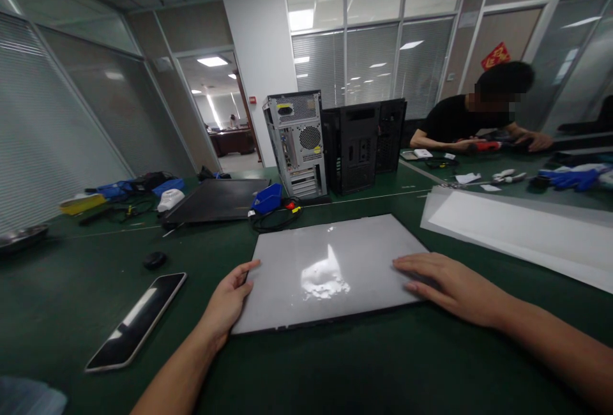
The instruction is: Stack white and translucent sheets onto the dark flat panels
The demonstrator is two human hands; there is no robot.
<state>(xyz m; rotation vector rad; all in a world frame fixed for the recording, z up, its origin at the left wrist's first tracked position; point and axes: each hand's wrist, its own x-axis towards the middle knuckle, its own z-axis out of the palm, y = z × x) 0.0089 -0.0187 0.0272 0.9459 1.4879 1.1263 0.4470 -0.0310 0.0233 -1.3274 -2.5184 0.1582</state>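
Note:
A flat grey glossy panel (330, 268) lies on the green table (335, 370) right in front of me. My left hand (227, 303) rests against the panel's left edge near its front corner, fingers extended along the edge. My right hand (447, 284) lies flat on the panel's right front corner, fingers stretched out to the left. Neither hand holds anything.
A phone (136, 320) lies at the left, a small black object (154, 260) behind it. White sheets (517, 233) lie to the right. Two computer towers (297, 143) (352, 147), a blue bin (268, 199), cables and a dark panel (215, 201) stand behind. A person (479, 118) works at the back right.

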